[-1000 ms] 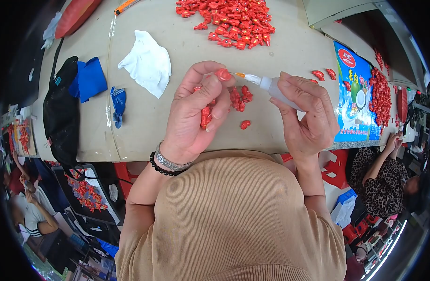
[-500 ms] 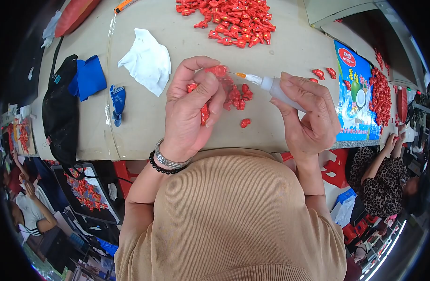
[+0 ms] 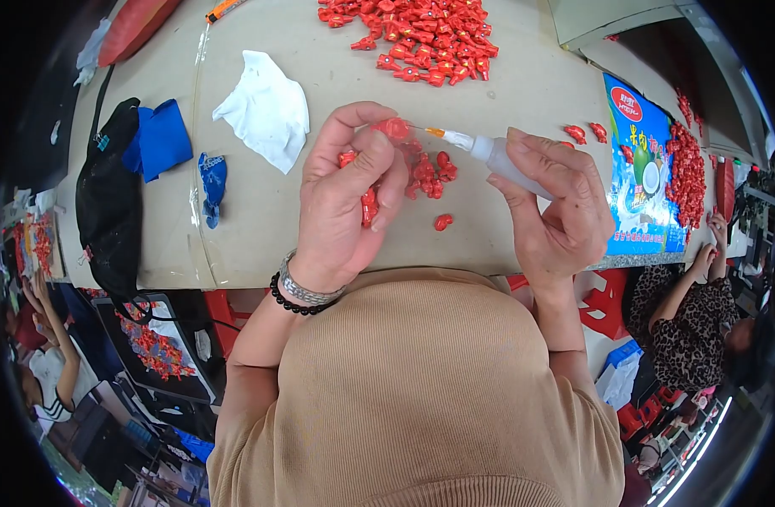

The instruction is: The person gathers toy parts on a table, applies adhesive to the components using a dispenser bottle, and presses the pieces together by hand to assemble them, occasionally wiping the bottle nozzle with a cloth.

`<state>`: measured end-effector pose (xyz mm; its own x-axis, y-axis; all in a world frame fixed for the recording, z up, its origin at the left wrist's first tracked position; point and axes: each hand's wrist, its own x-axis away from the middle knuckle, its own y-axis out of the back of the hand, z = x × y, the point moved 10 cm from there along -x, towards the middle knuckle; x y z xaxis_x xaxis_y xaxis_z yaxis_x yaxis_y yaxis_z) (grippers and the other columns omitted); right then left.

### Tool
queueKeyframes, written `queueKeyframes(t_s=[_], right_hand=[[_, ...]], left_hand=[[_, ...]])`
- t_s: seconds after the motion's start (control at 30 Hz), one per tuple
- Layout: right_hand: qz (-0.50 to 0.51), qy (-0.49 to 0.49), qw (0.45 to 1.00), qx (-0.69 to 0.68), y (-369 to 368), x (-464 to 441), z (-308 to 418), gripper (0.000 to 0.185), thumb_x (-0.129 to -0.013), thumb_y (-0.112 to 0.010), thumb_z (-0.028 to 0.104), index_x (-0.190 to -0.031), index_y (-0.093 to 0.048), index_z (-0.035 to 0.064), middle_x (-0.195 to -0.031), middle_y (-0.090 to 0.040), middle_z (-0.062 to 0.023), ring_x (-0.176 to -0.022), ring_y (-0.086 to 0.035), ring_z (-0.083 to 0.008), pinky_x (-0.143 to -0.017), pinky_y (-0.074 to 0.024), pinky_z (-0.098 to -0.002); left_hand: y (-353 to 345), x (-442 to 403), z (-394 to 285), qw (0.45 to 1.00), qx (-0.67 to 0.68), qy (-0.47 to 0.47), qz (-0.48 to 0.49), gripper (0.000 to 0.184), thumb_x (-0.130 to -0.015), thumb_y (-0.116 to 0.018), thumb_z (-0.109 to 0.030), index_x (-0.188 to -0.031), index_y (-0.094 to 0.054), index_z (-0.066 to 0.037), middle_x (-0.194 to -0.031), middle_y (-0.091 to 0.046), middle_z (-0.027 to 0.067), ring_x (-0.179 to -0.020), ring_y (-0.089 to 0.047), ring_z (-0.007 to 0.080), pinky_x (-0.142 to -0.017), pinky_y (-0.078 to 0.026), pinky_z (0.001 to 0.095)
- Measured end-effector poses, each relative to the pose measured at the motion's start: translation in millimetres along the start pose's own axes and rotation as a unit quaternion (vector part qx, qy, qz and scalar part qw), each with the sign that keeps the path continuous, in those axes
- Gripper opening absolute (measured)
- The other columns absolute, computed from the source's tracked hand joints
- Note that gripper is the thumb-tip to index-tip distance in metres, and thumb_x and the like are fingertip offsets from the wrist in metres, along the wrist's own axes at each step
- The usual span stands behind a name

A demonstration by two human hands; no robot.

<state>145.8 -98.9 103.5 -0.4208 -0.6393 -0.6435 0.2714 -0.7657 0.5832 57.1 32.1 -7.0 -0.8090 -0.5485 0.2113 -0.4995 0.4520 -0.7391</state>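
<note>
Between thumb and forefinger, my left hand [image 3: 341, 203] pinches a small red plastic piece [image 3: 393, 128]. More red pieces [image 3: 369, 205] are tucked in its curled fingers. My right hand [image 3: 566, 203] grips a translucent squeeze bottle [image 3: 507, 166] with a white neck and a thin needle on an orange base [image 3: 435, 132]. The needle points left at the pinched piece; whether its tip touches I cannot tell. Beneath and beyond the left hand lies a small cluster of red pieces [image 3: 429, 175], with a single red piece [image 3: 443, 222] nearer me.
A big heap of red pieces [image 3: 429, 38] lies at the back of the table [image 3: 261, 220]. White cloth [image 3: 265, 110], blue cloth [image 3: 163, 139] and a black bag [image 3: 110, 203] are on the left. A blue printed sheet [image 3: 641, 177] lies right. Co-workers sit at both sides.
My two hands, the red piece and the bottle hold almost still. At the left and right edges, the co-workers' arms have shifted.
</note>
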Motion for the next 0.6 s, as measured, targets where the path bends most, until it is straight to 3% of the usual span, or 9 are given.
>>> queueKeyframes(t_s=[0.23, 0.6], right_hand=[[0.004, -0.061, 0.996, -0.062, -3, 5, -16, 0.032, -0.066, -0.077, -0.007, -0.095, -0.065, -0.0030, -0.096, -0.066, -0.0169, -0.089, -0.065, -0.0224, -0.070, -0.0566, -0.0290], [0.013, -0.064, 0.995, -0.074, -9, 5, -13, 0.031, -0.066, -0.078, -0.006, -0.094, -0.066, -0.0027, -0.096, -0.067, -0.0163, -0.087, -0.065, -0.0203, -0.067, -0.0548, -0.0275]], left_hand=[[2, -1, 32, 0.976, 0.172, 0.122, 0.051, 0.020, -0.098, -0.049, -0.019, -0.109, -0.057, -0.004, -0.092, -0.060, 0.0051, -0.054, -0.043, 0.0082, -0.037, -0.031, 0.0195], [-2, 2, 37, 0.969, 0.191, 0.141, 0.066, 0.024, -0.098, -0.049, -0.024, -0.108, -0.060, -0.005, -0.086, -0.058, 0.0035, -0.053, -0.044, 0.0088, -0.036, -0.030, 0.0198]])
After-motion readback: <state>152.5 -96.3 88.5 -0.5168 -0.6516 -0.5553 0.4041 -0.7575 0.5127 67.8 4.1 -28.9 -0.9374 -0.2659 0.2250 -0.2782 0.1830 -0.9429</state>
